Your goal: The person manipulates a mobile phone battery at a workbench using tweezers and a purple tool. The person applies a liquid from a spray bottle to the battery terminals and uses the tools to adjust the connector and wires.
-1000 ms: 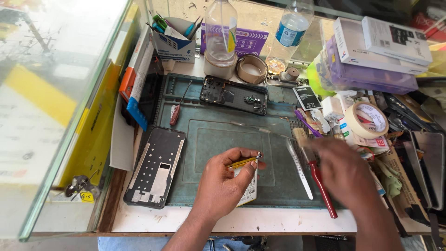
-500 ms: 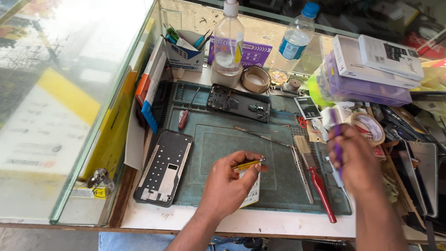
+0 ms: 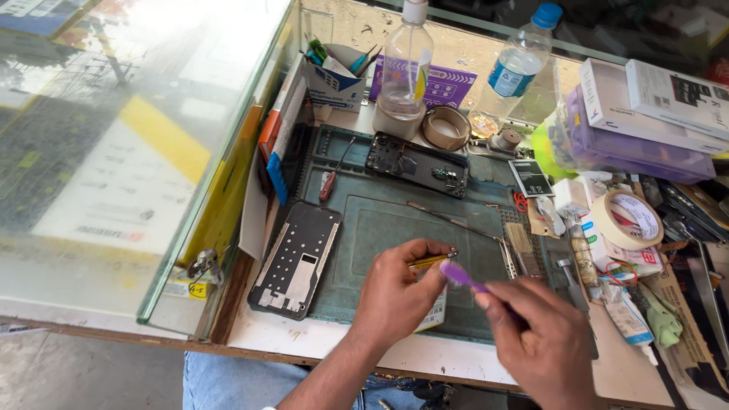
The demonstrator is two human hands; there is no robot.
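Two hands work over the green mat (image 3: pixel 395 228) on the table (image 3: pixel 250 334), and the main risk, as I judge it, sits in how small and loose everything is. Left of the hands lies a bare phone frame (image 3: pixel 296 260), just beside the mat's edge; a careless elbow or wrist could push it toward the table's front rim. The left hand (image 3: pixel 395 296) is curled, thumb and fingers pinched shut on a small yellow-tipped part (image 3: pixel 430 260) held above the mat's near half, wrist bent inward. A slackened pinch would drop it among the clutter. The right hand (image 3: pixel 539 334) comes in from the lower right, fingers closed round a purple-tipped tool (image 3: pixel 459 275) whose tip meets the part; too much push could bend the part or slip off onto the left fingers. Farther right, a tape roll (image 3: pixel 627 220) and a small tube (image 3: pixel 629 323) crowd the right wrist.
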